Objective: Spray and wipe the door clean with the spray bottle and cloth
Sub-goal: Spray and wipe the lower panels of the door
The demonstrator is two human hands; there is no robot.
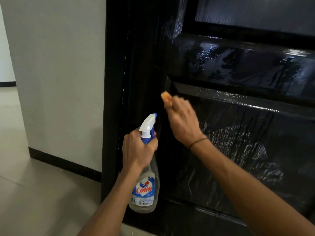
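A glossy black panelled door [238, 65] fills the right of the head view, with wet streaks and foam patches on its lower panel. My left hand [138, 150] grips the neck of a clear spray bottle [144, 193] with a white and blue trigger head, nozzle pointing up at the door's left stile. My right hand [182, 120] holds an orange cloth [167, 97] bunched in its fingers, pressed against the upper left corner of the lower panel. Most of the cloth is hidden by the hand.
The black door frame [115, 99] stands left of the door, beside a white wall [59, 82] with a dark skirting board [64, 164]. Pale floor tiles [42, 201] run along the bottom left, and a passage opens at the far left.
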